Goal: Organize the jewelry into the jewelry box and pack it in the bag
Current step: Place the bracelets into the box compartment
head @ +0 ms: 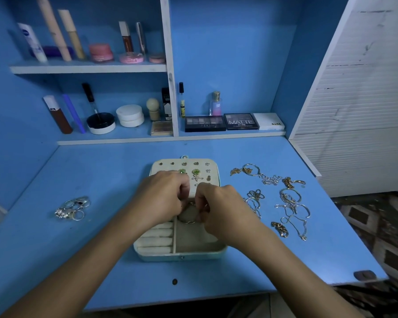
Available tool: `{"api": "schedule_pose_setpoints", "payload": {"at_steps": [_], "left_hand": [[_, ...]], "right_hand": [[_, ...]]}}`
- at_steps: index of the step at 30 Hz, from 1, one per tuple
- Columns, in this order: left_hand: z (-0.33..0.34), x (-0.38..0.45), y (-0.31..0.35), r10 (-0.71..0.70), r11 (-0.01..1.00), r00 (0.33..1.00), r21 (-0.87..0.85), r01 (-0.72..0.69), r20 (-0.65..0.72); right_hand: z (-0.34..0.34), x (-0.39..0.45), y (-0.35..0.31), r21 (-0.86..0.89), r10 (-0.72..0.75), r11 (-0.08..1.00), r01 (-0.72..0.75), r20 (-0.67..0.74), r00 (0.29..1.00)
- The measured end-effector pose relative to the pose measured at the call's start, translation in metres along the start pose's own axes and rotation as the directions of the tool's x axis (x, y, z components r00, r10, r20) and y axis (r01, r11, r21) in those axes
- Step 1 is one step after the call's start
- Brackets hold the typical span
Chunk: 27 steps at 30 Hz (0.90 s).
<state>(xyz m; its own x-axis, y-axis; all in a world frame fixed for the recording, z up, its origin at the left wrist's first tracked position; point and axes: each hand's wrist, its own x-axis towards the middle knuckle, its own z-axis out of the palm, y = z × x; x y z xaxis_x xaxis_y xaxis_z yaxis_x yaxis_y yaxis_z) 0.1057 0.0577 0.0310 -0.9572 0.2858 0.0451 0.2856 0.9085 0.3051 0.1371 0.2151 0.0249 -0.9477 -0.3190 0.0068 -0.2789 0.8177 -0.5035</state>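
Jewelry box (157,245) lies open at the middle of the blue desk (101,171), both hands over it. Which step is this?

— Sorting, by the look of it: left hand (164,198) and right hand (218,208), fingers curled, together pinch a gold hoop (188,216) above the box's right compartment.

And next?

— Likely seating the hoop, then fetching from the loose chains (283,200) on the right or the rings (72,207) on the left. No bag is in view.

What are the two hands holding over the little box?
Both hands, left hand and right hand, pinch a thin gold ring-shaped piece by its upper part, over the open jewelry box.
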Motion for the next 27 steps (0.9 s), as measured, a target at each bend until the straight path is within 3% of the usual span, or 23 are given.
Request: {"api": "schedule_pose_setpoints", "payload": {"at_steps": [9,15,21,27], "left_hand": [[-0.001,0.002,0.000,-0.008,1.000,1.000,-0.017,0.008,0.002],[-0.015,0.015,-0.002,0.037,0.992,0.998,-0.120,-0.031,0.052],[-0.020,0.048,0.019,0.071,0.965,0.997,-0.254,-0.066,0.012],[0.000,0.093,0.053,0.120,0.959,0.992,-0.261,-0.108,0.033]], "right_hand": [[-0.007,-0.002,0.005,0.048,0.010,0.999,-0.010,-0.009,1.000],[-0.031,-0.004,0.023,0.166,0.075,0.985,-0.051,-0.141,0.987],[-0.064,-0.007,0.062,0.230,0.251,0.955,-0.189,-0.278,0.927],[-0.087,-0.014,0.113,0.118,0.359,0.933,-0.339,-0.323,0.876]]}}
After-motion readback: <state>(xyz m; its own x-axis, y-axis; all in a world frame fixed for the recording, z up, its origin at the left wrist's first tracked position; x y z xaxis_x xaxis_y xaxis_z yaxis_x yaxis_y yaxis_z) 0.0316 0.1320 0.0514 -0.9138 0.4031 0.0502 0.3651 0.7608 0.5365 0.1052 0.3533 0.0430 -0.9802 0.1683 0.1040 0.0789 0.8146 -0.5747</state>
